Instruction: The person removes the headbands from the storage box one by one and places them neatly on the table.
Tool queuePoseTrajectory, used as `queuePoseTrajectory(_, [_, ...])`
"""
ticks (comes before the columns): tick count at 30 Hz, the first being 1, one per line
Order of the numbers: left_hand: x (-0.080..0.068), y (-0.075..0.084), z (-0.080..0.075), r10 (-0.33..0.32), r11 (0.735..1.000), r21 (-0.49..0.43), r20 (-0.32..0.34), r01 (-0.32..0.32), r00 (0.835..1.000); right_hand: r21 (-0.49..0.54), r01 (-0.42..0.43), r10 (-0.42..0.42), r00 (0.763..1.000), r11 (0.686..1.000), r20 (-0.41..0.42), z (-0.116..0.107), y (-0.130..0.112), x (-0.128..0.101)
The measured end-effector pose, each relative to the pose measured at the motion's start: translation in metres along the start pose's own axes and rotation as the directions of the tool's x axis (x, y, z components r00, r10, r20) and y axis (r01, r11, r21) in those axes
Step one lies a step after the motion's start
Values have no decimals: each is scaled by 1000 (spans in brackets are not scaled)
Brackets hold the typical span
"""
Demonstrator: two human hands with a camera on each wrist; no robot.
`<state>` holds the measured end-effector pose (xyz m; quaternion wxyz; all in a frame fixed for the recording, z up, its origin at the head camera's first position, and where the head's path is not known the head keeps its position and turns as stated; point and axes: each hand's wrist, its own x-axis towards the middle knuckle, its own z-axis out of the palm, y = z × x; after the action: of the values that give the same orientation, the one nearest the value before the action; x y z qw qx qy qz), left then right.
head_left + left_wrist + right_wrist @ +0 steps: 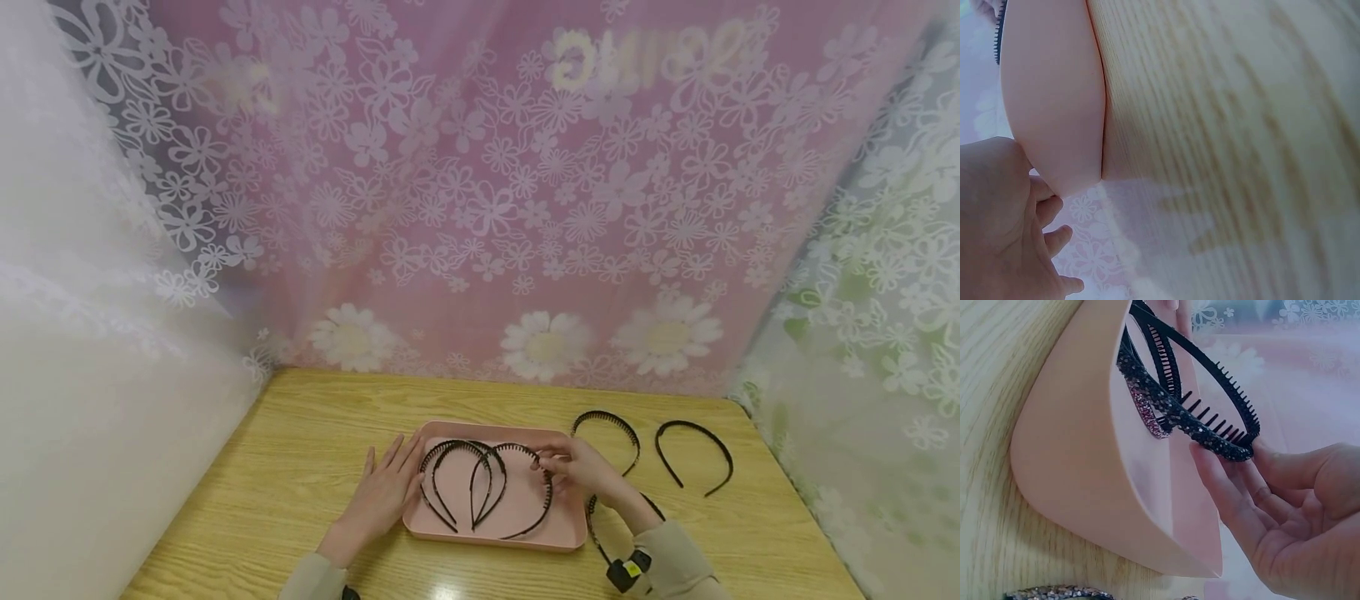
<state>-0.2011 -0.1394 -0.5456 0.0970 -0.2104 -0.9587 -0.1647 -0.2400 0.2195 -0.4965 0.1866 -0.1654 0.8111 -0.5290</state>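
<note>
The right hand (579,468) pinches a headband (1188,425) at the tray's (543,546) right half; the left hand (382,490), fingers seemingly straight, touches its left rim. Probably light and springy, the headband suits holding by its glittery curve.

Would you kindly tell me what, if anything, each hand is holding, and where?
The right hand pinches a black headband on its curve, away from its ends; the left hand only touches the pink tray.

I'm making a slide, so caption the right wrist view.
A right hand pinches a glittery, toothed black headband at a pink tray.
</note>
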Motion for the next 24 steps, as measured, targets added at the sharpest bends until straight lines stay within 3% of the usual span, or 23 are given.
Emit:
queuePoseTrajectory(9, [-1,1,-2,8,1000,-4,-16,-8,1000,-38,44,-47,997,998,-62,-4,-12,-3])
queuePoseTrajectory(24, [0,2,-3,4,1000,-5,-7,-4,1000,-66,24,-32,993,997,-117,-35,-15,-11])
